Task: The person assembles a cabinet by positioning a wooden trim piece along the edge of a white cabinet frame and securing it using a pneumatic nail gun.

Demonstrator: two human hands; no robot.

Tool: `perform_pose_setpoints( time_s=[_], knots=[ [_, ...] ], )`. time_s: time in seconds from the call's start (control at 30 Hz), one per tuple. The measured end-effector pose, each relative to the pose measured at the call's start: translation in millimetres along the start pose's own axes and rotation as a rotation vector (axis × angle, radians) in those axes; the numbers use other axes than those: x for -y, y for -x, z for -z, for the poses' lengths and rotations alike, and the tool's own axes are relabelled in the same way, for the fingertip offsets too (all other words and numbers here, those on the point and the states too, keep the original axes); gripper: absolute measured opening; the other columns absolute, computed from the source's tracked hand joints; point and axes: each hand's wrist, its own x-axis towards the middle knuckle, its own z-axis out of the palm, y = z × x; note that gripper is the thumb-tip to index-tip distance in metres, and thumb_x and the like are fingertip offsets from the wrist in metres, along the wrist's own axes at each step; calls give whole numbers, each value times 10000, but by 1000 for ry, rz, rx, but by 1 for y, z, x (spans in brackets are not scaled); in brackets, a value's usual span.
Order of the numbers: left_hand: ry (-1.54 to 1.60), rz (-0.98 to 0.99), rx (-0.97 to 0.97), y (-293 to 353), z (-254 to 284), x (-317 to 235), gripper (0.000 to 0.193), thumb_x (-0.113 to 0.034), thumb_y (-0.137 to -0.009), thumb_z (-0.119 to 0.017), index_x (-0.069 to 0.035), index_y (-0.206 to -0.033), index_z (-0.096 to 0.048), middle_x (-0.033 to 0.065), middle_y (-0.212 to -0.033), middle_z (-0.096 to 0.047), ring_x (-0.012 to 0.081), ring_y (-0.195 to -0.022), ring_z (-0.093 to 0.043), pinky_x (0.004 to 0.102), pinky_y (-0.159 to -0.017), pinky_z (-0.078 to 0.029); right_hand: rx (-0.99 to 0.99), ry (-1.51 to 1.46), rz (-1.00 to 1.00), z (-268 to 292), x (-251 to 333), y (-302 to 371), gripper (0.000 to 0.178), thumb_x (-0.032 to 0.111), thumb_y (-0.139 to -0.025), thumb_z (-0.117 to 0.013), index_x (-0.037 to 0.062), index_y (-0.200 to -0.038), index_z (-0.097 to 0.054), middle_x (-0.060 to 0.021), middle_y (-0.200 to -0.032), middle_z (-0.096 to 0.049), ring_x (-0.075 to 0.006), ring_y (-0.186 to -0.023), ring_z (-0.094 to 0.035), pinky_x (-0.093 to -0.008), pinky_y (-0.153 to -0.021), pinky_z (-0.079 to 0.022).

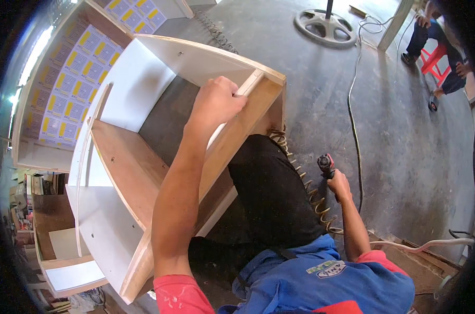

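Note:
My left hand (216, 102) is closed over the top rail of a wooden cabinet frame (237, 125), fingers curled around its pale edge. The open cabinet lies tilted in front of me, with white inner panels (138, 86) and a brown wooden divider (130, 167). Out to the right, apart from the cabinet, my right hand (340, 184) grips a black-and-red pistol-grip power tool (326, 164); its exact kind is unclear. My bent knee (271, 183) rests against the cabinet's near side.
A coiled hose (303, 180) runs beside my leg. Beyond it, a cable (352, 104) crosses the grey floor. A round metal base (325, 27) stands ahead. At far right, a person sits on a red stool (435, 58). Another cabinet with a patterned panel (80, 78) stands left.

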Motion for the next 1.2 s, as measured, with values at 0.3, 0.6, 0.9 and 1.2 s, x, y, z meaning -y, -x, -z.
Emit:
perform_pose_setpoints(
  time_s=[0.3, 0.6, 0.9, 1.2],
  knots=[
    [54, -16, -179, 0, -17, 9, 291, -245, -788, -725, 35, -863, -752, 235, -742, -688, 303, -696, -692, 402, -719, -534, 29, 36, -31, -3, 12, -9, 313, 136, -835, -659, -19, -1102, -607, -290, -1119, -688, -469, -1087, -648, -538, -912, -520],
    [195, 37, -94, -26, -20, -4, 326, -290, -807, -712, 17, -904, -763, 231, -794, -720, 352, -748, -712, 425, -737, -544, 66, 72, 10, -7, 21, -6, 333, 143, -832, -680, 0, -1122, -599, -290, -1118, -688, -468, -1096, -643, -547, -921, -517],
    [16, -83, -246, -40, -36, -18, 287, -267, -867, -673, 10, -860, -749, 252, -817, -711, 406, -814, -713, 473, -767, -551, 73, 73, -5, -2, 13, -10, 438, 155, -818, -765, 3, -1181, -575, -278, -1129, -699, -456, -1100, -659, -540, -927, -533],
    [-27, -48, -235, -40, -38, -21, 272, -282, -879, -696, -22, -915, -770, 226, -868, -737, 392, -854, -721, 469, -807, -552, 68, 72, 8, -6, 7, -12, 441, 153, -806, -783, 6, -1168, -577, -275, -1118, -701, -459, -1094, -657, -538, -919, -531]
  ],
)
